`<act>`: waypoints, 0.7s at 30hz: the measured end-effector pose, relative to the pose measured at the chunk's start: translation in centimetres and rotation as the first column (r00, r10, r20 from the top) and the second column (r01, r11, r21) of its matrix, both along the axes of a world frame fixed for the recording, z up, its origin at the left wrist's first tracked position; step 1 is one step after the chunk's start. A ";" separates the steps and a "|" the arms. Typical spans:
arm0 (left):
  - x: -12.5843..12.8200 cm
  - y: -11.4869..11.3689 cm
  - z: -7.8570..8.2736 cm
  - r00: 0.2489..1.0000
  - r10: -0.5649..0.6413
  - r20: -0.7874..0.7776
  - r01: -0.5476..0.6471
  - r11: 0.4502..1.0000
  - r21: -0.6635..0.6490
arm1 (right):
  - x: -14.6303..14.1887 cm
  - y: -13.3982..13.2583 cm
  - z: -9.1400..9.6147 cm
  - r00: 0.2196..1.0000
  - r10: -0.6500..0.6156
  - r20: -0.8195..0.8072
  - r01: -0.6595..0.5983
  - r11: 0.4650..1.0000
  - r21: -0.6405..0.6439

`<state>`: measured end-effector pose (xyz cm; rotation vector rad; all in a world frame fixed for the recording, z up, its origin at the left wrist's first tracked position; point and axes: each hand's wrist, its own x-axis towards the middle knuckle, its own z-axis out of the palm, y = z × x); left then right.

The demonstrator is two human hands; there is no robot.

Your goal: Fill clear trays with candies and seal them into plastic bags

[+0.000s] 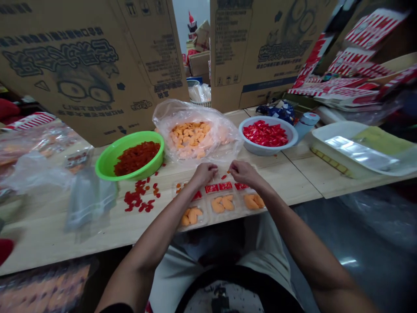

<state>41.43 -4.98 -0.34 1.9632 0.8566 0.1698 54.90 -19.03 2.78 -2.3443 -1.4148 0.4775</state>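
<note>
Both hands hover over the back row of clear plastic trays at the table's front edge. My left hand is closed with its fingertips together; what it holds, if anything, is too small to make out. My right hand pinches a small orange-red piece at its fingertips. Below them the trays hold orange shell-shaped pieces in front and red packets behind. My left forearm covers part of the left tray. Loose red pieces lie scattered on the table to the left.
A green bowl of dark red pieces stands left, beside an open plastic bag of orange pieces. To the right are a pale blue bowl of red packets and a white tub. Big cardboard boxes rise behind.
</note>
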 end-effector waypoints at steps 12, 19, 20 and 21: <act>-1.4 0.1 0.5 0.997 0.019 -0.074 -0.009 0.992 0.128 | 0.5 -1.7 -1.3 0.998 -0.034 -0.044 0.036 0.998 0.048; -0.6 -0.9 0.8 0.999 -0.043 -0.030 0.041 0.997 -0.067 | 0.2 -1.5 -1.6 0.999 -0.030 -0.045 0.032 0.999 0.041; -0.6 -0.8 0.8 0.999 -0.040 -0.034 0.038 0.996 -0.075 | 0.2 -1.5 -1.7 0.998 -0.031 -0.050 0.033 0.998 0.044; -0.6 -0.7 0.9 0.998 -0.039 -0.042 0.036 0.997 -0.070 | 0.3 -1.5 -1.8 0.998 -0.032 -0.054 0.035 0.998 0.047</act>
